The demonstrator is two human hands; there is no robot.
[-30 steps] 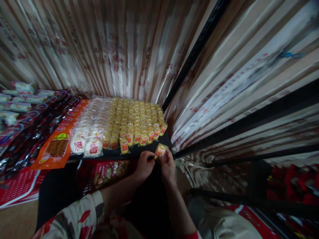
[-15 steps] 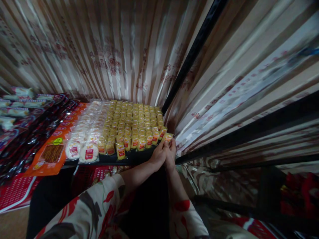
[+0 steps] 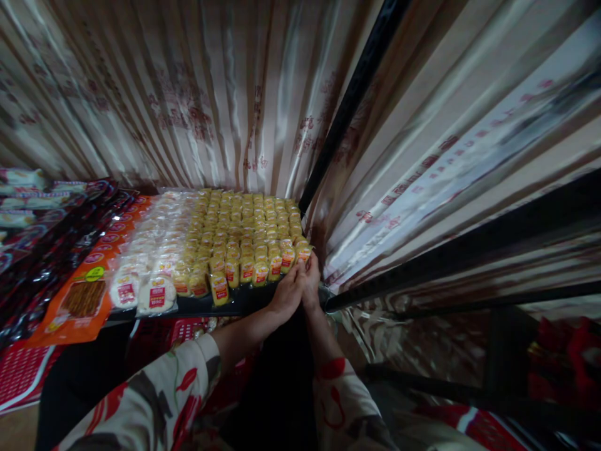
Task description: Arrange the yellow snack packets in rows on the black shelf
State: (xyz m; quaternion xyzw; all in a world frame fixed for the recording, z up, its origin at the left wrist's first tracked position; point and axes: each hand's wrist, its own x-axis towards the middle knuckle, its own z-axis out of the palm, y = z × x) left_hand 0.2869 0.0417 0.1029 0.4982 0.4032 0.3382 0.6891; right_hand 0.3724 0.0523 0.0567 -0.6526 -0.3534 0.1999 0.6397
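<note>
My left hand [image 3: 288, 293] and my right hand [image 3: 310, 283] meet side by side at the front right corner of the shelf. Their closed fingers are on a small yellow packaged cake [image 3: 303, 250] in clear film with a red and orange label; the fingertips are partly hidden. This cake sits at the right end of the front row, against its neighbour [image 3: 287, 255]. Rows of the same yellow packaged cakes [image 3: 246, 238] reach back toward the curtain. One such cake [image 3: 219, 289] juts out at the front edge.
Left of the yellow rows lie round white packaged cakes [image 3: 157, 294], an orange snack bag [image 3: 77, 300] and dark shiny packets [image 3: 42, 250]. A black post [image 3: 323, 156] and rail [image 3: 422, 257] frame the right corner. Patterned curtains [image 3: 211, 94] hang behind. A red basket [image 3: 23, 376] stands lower left.
My hands have brought the yellow packaged cake from just right of the front row to its right end, against the neighbouring cake. The view has shifted slightly.
</note>
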